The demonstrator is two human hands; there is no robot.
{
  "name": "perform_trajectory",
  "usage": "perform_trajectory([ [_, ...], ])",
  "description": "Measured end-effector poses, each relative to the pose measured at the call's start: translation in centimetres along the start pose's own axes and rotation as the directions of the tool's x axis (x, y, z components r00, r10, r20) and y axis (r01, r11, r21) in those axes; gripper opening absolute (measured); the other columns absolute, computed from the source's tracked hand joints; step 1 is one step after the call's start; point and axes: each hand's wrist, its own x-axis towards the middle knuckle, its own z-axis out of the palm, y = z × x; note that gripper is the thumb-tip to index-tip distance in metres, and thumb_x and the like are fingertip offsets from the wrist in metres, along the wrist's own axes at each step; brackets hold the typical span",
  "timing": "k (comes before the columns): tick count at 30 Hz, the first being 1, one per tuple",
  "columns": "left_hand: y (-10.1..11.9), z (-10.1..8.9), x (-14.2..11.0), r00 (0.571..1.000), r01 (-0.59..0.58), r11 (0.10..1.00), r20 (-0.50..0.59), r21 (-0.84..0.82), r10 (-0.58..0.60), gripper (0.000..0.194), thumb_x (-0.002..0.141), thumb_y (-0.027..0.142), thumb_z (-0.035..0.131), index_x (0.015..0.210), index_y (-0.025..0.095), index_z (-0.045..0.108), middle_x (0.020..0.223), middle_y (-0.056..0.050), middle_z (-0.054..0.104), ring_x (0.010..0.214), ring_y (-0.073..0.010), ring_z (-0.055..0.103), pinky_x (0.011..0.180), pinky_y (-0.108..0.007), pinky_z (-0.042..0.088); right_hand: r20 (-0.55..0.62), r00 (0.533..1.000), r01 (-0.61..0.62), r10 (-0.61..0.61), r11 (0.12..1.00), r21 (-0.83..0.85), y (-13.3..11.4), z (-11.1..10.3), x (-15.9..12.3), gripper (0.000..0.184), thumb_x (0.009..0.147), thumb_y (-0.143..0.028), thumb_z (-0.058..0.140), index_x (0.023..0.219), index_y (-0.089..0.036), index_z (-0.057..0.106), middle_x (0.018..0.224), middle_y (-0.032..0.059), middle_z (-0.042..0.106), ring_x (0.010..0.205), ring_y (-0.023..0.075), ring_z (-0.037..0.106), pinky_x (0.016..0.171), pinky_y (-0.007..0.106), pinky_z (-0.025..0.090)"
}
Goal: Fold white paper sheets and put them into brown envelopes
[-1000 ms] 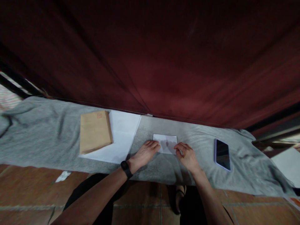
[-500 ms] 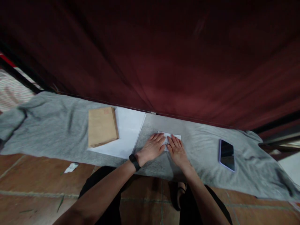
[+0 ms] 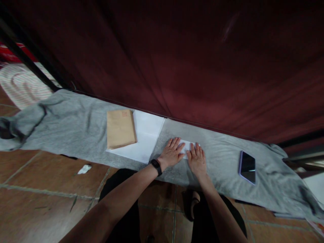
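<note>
A small folded white paper point(image 3: 186, 147) lies flat on the grey cloth, partly hidden under my hands. My left hand point(image 3: 172, 153) rests flat over its left end, fingers spread and palm down. On the paper's right end lies my right hand point(image 3: 196, 159), also palm down with fingers stretched out. Left of my hands, larger white paper sheets point(image 3: 148, 131) are spread on the cloth. A stack of brown paper envelopes point(image 3: 120, 130), with a red print on the top one, sits on those sheets.
Grey cloth point(image 3: 220, 152) covers the long narrow surface. A phone point(image 3: 247, 167) with a purple edge lies to the right. Behind the surface hangs a dark red curtain point(image 3: 177, 67). A crumpled white scrap point(image 3: 84, 169) is on the tiled floor point(image 3: 55, 175).
My hands have slid apart along the small paper, the left to its left end and the right to its right end, baring more of its middle. The view has shifted slightly.
</note>
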Motion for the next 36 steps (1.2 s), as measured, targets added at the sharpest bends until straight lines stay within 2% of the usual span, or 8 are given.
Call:
perform_trajectory([
  [4, 0.0, 0.1, -0.2, 0.999, 0.037, 0.999, -0.017, 0.004, -0.037, 0.062, 0.102, 0.052, 0.038, 0.153, 0.017, 0.039, 0.161, -0.015, 0.035, 0.151, -0.0281, 0.028, 0.123, -0.048, 0.016, -0.008, 0.998, -0.057, 0.057, 0.998, -0.025, 0.0, 0.2, -0.2, 0.057, 0.105, -0.038, 0.031, 0.154, -0.009, 0.038, 0.159, 0.0245, 0.036, 0.146, 0.0356, 0.035, 0.115, 0.058, 0.031],
  [9, 0.0, 0.2, -0.4, 0.999, 0.03, 0.999, -0.041, 0.017, -0.029, 0.064, 0.102, 0.053, 0.037, 0.152, 0.014, 0.039, 0.16, -0.017, 0.037, 0.151, -0.028, 0.03, 0.123, -0.048, 0.017, -0.022, 0.998, -0.055, 0.054, 0.996, -0.068, -0.2, 0.3, -0.2, 0.057, 0.105, -0.038, 0.029, 0.153, -0.008, 0.04, 0.157, 0.0242, 0.039, 0.145, 0.0354, 0.036, 0.115, 0.056, 0.03],
  [15, 0.4, 0.1, -0.8, 0.998, 0.046, 0.999, -0.045, 0.02, -0.045, 0.061, 0.103, 0.049, 0.037, 0.152, 0.013, 0.04, 0.16, -0.019, 0.038, 0.15, -0.0298, 0.031, 0.123, -0.049, 0.018, -0.019, 0.994, -0.108, 0.108, 0.992, -0.057, -0.4, 0.3, -0.1, 0.06, 0.104, -0.043, 0.031, 0.152, -0.009, 0.041, 0.158, 0.0237, 0.037, 0.145, 0.035, 0.037, 0.116, 0.055, 0.03],
  [20, 0.4, -0.2, -1.5, 0.999, 0.026, 0.999, -0.041, 0.023, -0.025, 0.058, 0.103, 0.045, 0.038, 0.151, 0.013, 0.042, 0.16, -0.017, 0.038, 0.15, -0.0278, 0.032, 0.123, -0.049, 0.019, -0.064, 0.992, -0.111, 0.11, 0.994, -0.005, -0.6, 0.1, -0.1, 0.056, 0.103, -0.041, 0.032, 0.151, -0.016, 0.045, 0.155, 0.0194, 0.044, 0.144, 0.034, 0.039, 0.114, 0.058, 0.031],
  [26, 0.2, -0.5, -2.0, 0.999, 0.006, 0.999, -0.044, 0.034, -0.005, 0.054, 0.102, 0.04, 0.038, 0.149, 0.014, 0.044, 0.159, -0.016, 0.04, 0.149, -0.0276, 0.033, 0.123, -0.051, 0.02, -0.032, 0.992, -0.124, 0.122, 0.989, -0.077, -0.8, -0.1, -0.1, 0.057, 0.102, -0.041, 0.035, 0.151, -0.013, 0.045, 0.155, 0.0213, 0.043, 0.143, 0.0333, 0.041, 0.114, 0.054, 0.032],
  [30, 0.1, -0.3, -1.8, 0.999, -0.014, 0.999, -0.036, 0.045, 0.015, 0.055, 0.101, 0.04, 0.041, 0.15, 0.013, 0.043, 0.16, -0.017, 0.037, 0.15, -0.0287, 0.031, 0.122, -0.051, 0.02, -0.071, 0.992, -0.113, 0.107, 0.99, -0.084, -0.3, 0.2, -0.2, 0.057, 0.103, -0.042, 0.034, 0.151, -0.014, 0.044, 0.154, 0.0209, 0.045, 0.142, 0.0328, 0.042, 0.113, 0.053, 0.033],
  [36, 0.0, -0.3, -1.6, 1.0, -0.013, 0.998, -0.007, 0.067, 0.014, 0.057, 0.102, 0.043, 0.039, 0.152, 0.016, 0.041, 0.16, -0.015, 0.039, 0.15, -0.028, 0.032, 0.122, -0.049, 0.019, -0.031, 0.997, -0.066, 0.064, 0.996, -0.055, 1.4, 0.1, -0.3, 0.058, 0.104, -0.044, 0.032, 0.151, -0.013, 0.044, 0.155, 0.0182, 0.045, 0.142, 0.0319, 0.042, 0.113, 0.05, 0.032],
])
